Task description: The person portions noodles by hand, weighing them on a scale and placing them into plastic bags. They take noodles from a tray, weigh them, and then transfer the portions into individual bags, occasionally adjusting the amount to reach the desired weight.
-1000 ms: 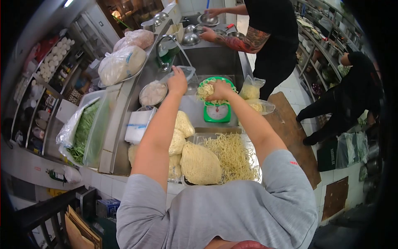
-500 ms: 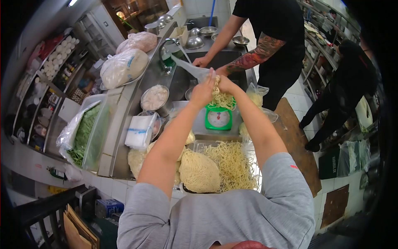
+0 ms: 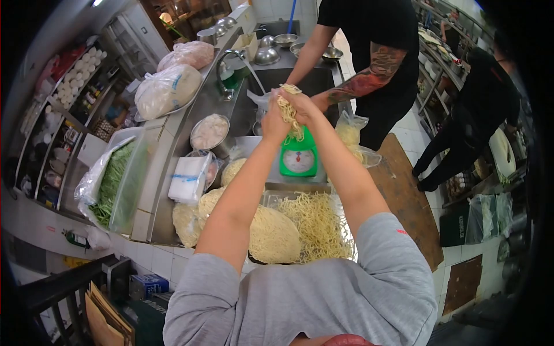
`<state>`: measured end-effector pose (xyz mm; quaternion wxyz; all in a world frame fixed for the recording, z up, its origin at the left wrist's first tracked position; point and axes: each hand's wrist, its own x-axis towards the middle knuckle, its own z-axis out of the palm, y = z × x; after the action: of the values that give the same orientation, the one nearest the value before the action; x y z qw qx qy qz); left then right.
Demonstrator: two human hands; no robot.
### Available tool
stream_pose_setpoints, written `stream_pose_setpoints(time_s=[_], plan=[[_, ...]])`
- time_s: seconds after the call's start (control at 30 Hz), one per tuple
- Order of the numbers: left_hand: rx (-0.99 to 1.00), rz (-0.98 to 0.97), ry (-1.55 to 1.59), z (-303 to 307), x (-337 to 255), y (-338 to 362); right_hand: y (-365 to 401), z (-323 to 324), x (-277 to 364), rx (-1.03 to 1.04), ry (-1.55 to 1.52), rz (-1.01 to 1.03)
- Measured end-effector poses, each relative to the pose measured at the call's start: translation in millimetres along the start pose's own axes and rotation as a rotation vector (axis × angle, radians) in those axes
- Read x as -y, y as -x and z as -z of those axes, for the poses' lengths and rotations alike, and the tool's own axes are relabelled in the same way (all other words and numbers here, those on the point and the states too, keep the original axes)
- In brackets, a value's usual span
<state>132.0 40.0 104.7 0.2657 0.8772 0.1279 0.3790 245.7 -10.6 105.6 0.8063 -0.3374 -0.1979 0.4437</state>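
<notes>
Pale yellow noodles (image 3: pixel 288 111) bunch between my hands above a green scale (image 3: pixel 298 155). My left hand (image 3: pixel 273 120) is closed on a clear plastic bag (image 3: pixel 258 99), with noodles against its fingers. From the right, my right hand (image 3: pixel 303 108) closes round the same noodles. Some strands hang down toward the top of the scale. Nearer to me, loose noodles (image 3: pixel 317 225) lie in a metal tray, beside a big rounded noodle bundle (image 3: pixel 274 235).
A person in black (image 3: pixel 375 63) reaches into the sink (image 3: pixel 265 78) just beyond my hands. A metal pot (image 3: pixel 210 135), white plastic bags (image 3: pixel 189 177) and a bin of greens (image 3: pixel 135 179) stand left. Bagged noodles (image 3: pixel 349 134) lie right.
The noodles have risen off the scale, now gathered between my hands. The plastic bag has dropped lower beside my left hand. The person's near arm has shifted.
</notes>
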Motion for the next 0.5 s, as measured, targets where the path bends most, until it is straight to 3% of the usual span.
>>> stream_pose_setpoints(time_s=[0.1, 0.2, 0.23, 0.33, 0.43, 0.47, 0.5], plan=[[0.089, 0.137, 0.109, 26.0, -4.2, -18.6, 35.3, -39.1, 22.4, 0.067, 0.271, -0.05], [0.107, 0.056, 0.027, 35.4, -3.4, -26.5, 14.8, -35.9, 23.6, 0.04, 0.927, -0.134], [-0.001, -0.139, -0.022, 27.2, 6.3, -25.1, -19.2, -10.2, 10.8, 0.069, 1.268, -0.043], [-0.152, -0.164, -0.046, 16.7, 14.1, -17.6, -43.2, -13.6, 7.6, 0.407, 1.814, 0.275], [0.015, 0.048, -0.034, 34.9, 15.6, -25.2, -14.4, -56.1, 39.8, 0.28, 1.625, -0.125], [0.002, 0.034, -0.037, 39.1, 20.9, -30.5, -8.0, -65.8, 44.3, 0.24, 1.552, -0.255], [-0.011, 0.02, -0.038, 42.8, 25.9, -38.2, -1.5, -71.2, 52.5, 0.302, 1.386, -0.177]])
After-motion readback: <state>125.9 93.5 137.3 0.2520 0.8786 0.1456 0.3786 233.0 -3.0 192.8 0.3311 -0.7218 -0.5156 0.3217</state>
